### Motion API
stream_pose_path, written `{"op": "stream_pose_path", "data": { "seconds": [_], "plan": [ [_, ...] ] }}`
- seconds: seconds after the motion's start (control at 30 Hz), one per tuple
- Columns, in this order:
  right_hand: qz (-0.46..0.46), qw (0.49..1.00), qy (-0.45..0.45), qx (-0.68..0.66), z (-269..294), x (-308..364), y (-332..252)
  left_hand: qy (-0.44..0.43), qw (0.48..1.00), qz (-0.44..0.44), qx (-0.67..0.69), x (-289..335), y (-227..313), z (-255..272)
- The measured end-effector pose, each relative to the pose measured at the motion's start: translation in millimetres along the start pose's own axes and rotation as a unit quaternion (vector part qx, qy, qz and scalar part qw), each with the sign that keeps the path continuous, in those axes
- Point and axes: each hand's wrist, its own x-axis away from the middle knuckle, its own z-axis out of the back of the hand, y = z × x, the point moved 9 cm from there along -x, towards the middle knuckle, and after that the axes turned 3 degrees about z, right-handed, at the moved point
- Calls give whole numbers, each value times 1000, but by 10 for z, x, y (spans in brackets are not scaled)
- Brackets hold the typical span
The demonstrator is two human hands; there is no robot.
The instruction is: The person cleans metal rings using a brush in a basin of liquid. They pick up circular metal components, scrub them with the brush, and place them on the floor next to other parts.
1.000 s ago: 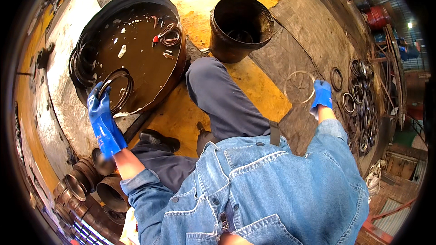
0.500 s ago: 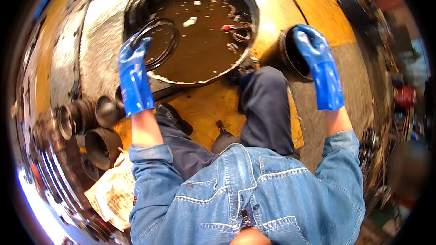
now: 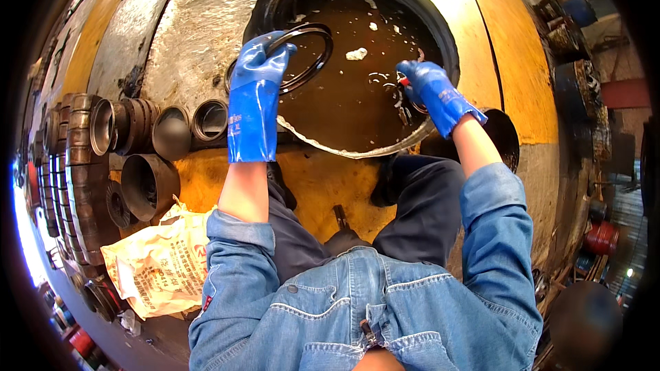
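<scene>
A round black tub (image 3: pixel 447 34) of brown murky liquid stands in front of me, with pale foam floating on it. My left hand (image 3: pixel 258 69), in a blue rubber glove, is closed on dark rings (image 3: pixel 323 55) over the tub's left side. My right hand (image 3: pixel 433 93), gloved the same way, reaches over the tub's right side. Its fingers are closed at a small red-tipped thing (image 3: pixel 404 82), whose kind I cannot make out. More dark rings (image 3: pixel 278 3) lean against the tub's far left wall.
Metal ring-shaped parts (image 3: pixel 172 130) line the floor at left, beside an open metal cylinder (image 3: pixel 150 185). A printed paper sack (image 3: pixel 165 261) lies near my left arm. A dark open cylinder (image 3: pixel 507 139) stands right of the tub, partly behind my right forearm.
My right hand has left the dark cylinder and moved left to the red-tipped thing in the tub. My left hand still holds the rings. The view has shifted.
</scene>
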Motion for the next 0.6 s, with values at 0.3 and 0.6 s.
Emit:
{"op": "stream_pose_path", "data": {
  "seconds": [0.3, 0.6],
  "plan": [
    [41, 985, -45, 162, -440, -412, -205, -13, 1000, -1, 10, -114, -142, -65],
    [175, 978, -28, -106, 141, 449, -975, -89, 979, 181, -2, 223, -196, -377]
  ]
}}
